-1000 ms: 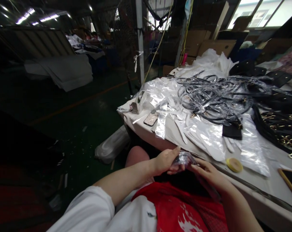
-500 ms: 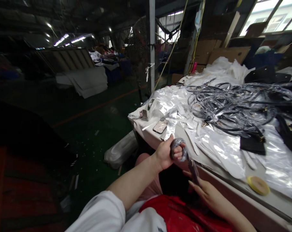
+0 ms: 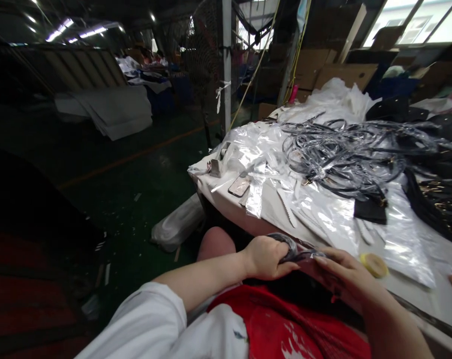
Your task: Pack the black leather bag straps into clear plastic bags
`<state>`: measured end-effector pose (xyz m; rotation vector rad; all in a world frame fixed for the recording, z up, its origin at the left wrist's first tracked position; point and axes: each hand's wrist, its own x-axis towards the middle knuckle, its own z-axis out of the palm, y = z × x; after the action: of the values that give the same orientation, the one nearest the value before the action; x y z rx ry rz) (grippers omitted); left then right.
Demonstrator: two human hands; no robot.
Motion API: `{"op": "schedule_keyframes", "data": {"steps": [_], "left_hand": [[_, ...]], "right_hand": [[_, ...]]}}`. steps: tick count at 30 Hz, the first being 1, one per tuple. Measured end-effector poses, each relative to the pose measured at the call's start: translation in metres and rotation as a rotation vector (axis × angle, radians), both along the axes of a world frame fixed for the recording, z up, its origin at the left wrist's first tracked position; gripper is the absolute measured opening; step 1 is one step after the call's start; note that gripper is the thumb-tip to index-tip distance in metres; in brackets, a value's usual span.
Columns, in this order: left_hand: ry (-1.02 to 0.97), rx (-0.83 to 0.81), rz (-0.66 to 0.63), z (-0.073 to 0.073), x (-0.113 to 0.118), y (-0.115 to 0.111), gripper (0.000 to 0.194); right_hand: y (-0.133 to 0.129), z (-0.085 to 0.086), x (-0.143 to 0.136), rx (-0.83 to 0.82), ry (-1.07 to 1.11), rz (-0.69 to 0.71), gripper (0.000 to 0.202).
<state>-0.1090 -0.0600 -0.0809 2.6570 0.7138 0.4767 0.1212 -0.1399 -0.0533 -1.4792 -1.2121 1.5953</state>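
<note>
My left hand (image 3: 266,258) is closed around a coiled dark strap in clear plastic (image 3: 287,245), held low before the table's front edge. The strap's tail runs across to my right hand (image 3: 343,271), whose thumb and fingers pinch it. Both hands are above my lap and the red apron (image 3: 263,319). Beyond them on the white table (image 3: 231,207) lies a heap of plastic-wrapped black straps (image 3: 334,154). Nearer the edge are clear plastic bags (image 3: 330,214), a phone (image 3: 239,185) and a white serrated strip (image 3: 286,207). A yellow tape roll (image 3: 374,265) rests beside my right hand.
A metal post (image 3: 226,75) and a large fan (image 3: 201,60) stand behind the table's far left corner. On the green floor to the left lies a plastic-wrapped roll (image 3: 177,224). Cardboard boxes (image 3: 345,77) are stacked at the back. Black straps with gold hardware (image 3: 442,199) lie at the right.
My left hand has turned palm down and lowered with the coil. My right hand has risen closer to it, and the strap between them is now nearly level. The view has shifted slightly right.
</note>
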Motion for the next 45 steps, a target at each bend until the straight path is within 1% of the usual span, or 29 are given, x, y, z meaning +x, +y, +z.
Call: {"op": "schedule_keyframes", "data": {"steps": [2,3,4,6,8,9,11,13,14,16,18,19,21,23,24,25,26,27,28,29,31,33,34,35,37,39,42,44,45], "left_hand": [[0.034,-0.203,-0.029,0.006,-0.001,-0.001,0.048],[0.028,-0.359,-0.065,0.008,-0.002,0.000,0.049],[0.005,-0.552,-0.118,0.010,-0.003,0.001,0.052],[-0.076,-1.005,-0.242,0.012,-0.005,0.004,0.059],[-0.179,-1.421,-0.324,0.012,-0.008,0.007,0.062],[-0.233,-1.578,-0.334,0.012,-0.009,0.008,0.062],[-0.346,-1.797,-0.313,0.010,-0.009,0.011,0.059],[-0.475,-1.919,-0.265,0.008,-0.007,0.014,0.055],[-0.544,-1.950,-0.241,0.006,-0.005,0.016,0.054],[-0.675,-1.950,-0.189,0.001,0.000,0.018,0.053],[-0.774,-1.903,-0.123,-0.004,0.005,0.018,0.053],[-0.806,-1.882,-0.092,-0.007,0.007,0.017,0.053],[-0.830,-1.866,-0.047,-0.013,0.012,0.014,0.056],[-0.803,-1.857,-0.018,-0.020,0.014,0.011,0.062],[-0.800,-1.817,0.023,-0.023,0.015,0.011,0.063],[-0.808,-1.733,0.087,-0.027,0.014,0.011,0.061],[-0.816,-1.607,0.165,-0.030,0.014,0.012,0.059],[-0.811,-1.466,0.239,-0.034,0.012,0.014,0.056],[-0.778,-1.335,0.286,-0.036,0.011,0.015,0.054],[-0.705,-1.231,0.289,-0.038,0.010,0.016,0.052],[-0.479,-1.107,0.185,-0.039,0.009,0.017,0.049],[-0.315,-1.045,0.096,-0.037,0.012,0.013,0.042],[-0.295,-1.037,0.102,-0.036,0.015,0.010,0.039],[-0.321,-1.057,0.144,-0.034,0.018,0.007,0.038],[-0.459,-1.148,0.267,-0.029,0.025,0.002,0.040],[-0.613,-1.254,0.338,-0.024,0.031,-0.003,0.046],[-0.765,-1.424,0.324,-0.019,0.034,-0.004,0.058],[-0.788,-1.505,0.294,-0.019,0.032,-0.001,0.063],[-0.770,-1.506,0.274,-0.019,0.030,0.001,0.064]], "right_hand": [[0.009,-0.003,0.007,0.157,-0.231,-0.012,0.041],[0.013,-0.004,0.008,0.226,-0.334,0.000,0.038],[0.016,-0.007,0.007,0.274,-0.409,0.029,0.037],[0.019,-0.014,0.003,0.314,-0.464,0.092,0.040],[0.018,-0.026,-0.007,0.341,-0.412,0.071,0.047],[0.016,-0.033,-0.013,0.360,-0.365,0.020,0.051],[0.010,-0.047,-0.030,0.370,-0.251,-0.083,0.057],[0.003,-0.058,-0.052,0.297,-0.090,-0.112,0.062],[0.000,-0.062,-0.065,0.246,0.010,-0.113,0.064],[-0.004,-0.066,-0.088,0.158,0.199,-0.142,0.065],[-0.005,-0.065,-0.103,0.121,0.271,-0.206,0.064],[-0.004,-0.065,-0.107,0.116,0.250,-0.234,0.063],[-0.003,-0.065,-0.105,0.110,0.130,-0.254,0.062],[-0.001,-0.066,-0.093,0.128,-0.017,-0.241,0.063],[0.000,-0.067,-0.085,0.134,-0.074,-0.237,0.062],[0.000,-0.067,-0.076,0.135,-0.123,-0.219,0.060],[0.000,-0.067,-0.066,0.139,-0.174,-0.182,0.057],[0.000,-0.065,-0.057,0.148,-0.231,-0.121,0.052],[0.000,-0.063,-0.049,0.161,-0.297,-0.039,0.046],[0.000,-0.061,-0.042,0.177,-0.372,0.053,0.042],[0.001,-0.056,-0.032,0.208,-0.486,0.197,0.038],[0.002,-0.052,-0.028,0.220,-0.506,0.210,0.038],[0.003,-0.050,-0.028,0.229,-0.490,0.183,0.037],[0.005,-0.050,-0.028,0.245,-0.466,0.146,0.037],[0.006,-0.052,-0.032,0.279,-0.402,0.063,0.035],[0.005,-0.057,-0.037,0.284,-0.328,-0.004,0.036],[0.000,-0.069,-0.045,0.187,-0.194,-0.101,0.043],[-0.003,-0.074,-0.048,0.130,-0.130,-0.145,0.046],[-0.004,-0.075,-0.048,0.121,-0.117,-0.152,0.046]]}}
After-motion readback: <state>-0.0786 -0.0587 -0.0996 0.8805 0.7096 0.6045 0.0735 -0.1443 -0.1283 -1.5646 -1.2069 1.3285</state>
